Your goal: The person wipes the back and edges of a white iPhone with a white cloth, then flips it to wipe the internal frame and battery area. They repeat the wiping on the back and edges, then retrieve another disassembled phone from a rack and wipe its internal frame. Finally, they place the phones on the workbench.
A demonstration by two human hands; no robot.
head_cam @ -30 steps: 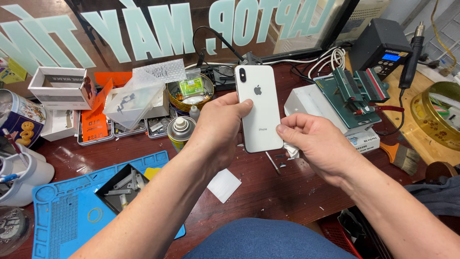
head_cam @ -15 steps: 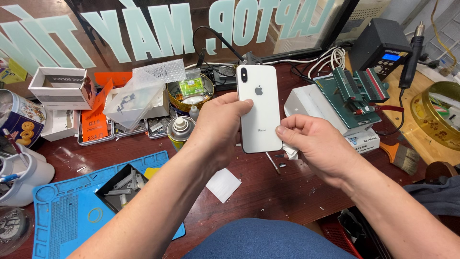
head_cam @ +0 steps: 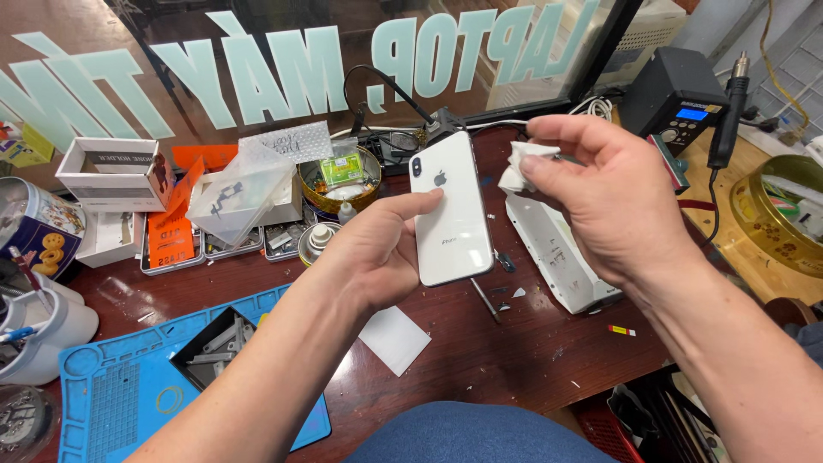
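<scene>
- Head cam, only view I've got:
- L hand (head_cam: 377,257) grips white phone (head_cam: 452,210) along its left edge, back side w/ camera facing me, held upright above the dark wood bench (head_cam: 514,351). Index finger laid across the phone's back, thumb side hidden behind it.
- R hand (head_cam: 613,201) raised just right of the phone's top corner, fingers closed, pinching a small crumpled white wipe (head_cam: 519,167). Wipe sits beside the phone's upper right edge; can't tell if touching.
- Below phone on bench: thin metal tool (head_cam: 485,300), flat white square pad (head_cam: 394,339), a few white scraps.
- Under R hand: white flat fixture (head_cam: 557,257) lying on bench.
- Lower left: blue silicone mat (head_cam: 111,394) w/ black parts tray (head_cam: 214,347) on it.
- Back row: gold bowl (head_cam: 339,184), clear plastic box (head_cam: 240,193), white cardboard box (head_cam: 111,171).
- Far right: black rework station (head_cam: 673,99) w/ blue display.
</scene>
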